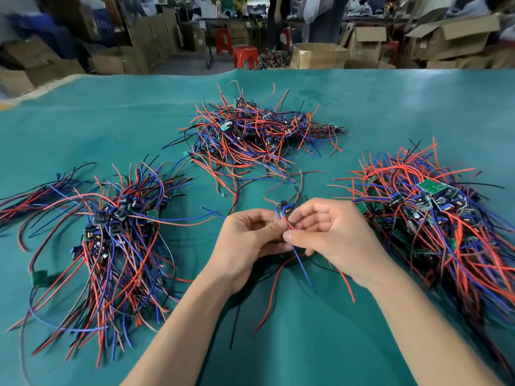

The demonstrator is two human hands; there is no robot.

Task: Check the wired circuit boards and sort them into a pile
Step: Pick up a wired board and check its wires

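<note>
I have one wired circuit board [284,208] pinched between my left hand [248,238] and right hand [331,235], each grip clamped on it. Three wired piles lie on the tabletop [83,129] towards its left, far and right edges.

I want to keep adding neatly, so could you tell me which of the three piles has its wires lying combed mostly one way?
The left pile: its wires run roughly parallel, unlike the two tangled piles.

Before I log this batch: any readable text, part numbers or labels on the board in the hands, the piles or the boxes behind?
No text can be read anywhere in the head view.
Held circuit board, pinched between left hand and right hand: any markings too small to read.
Green boards in the right pile: print too small and blurred.
Cardboard boxes behind the table: no legible labels, background blurred.
</note>
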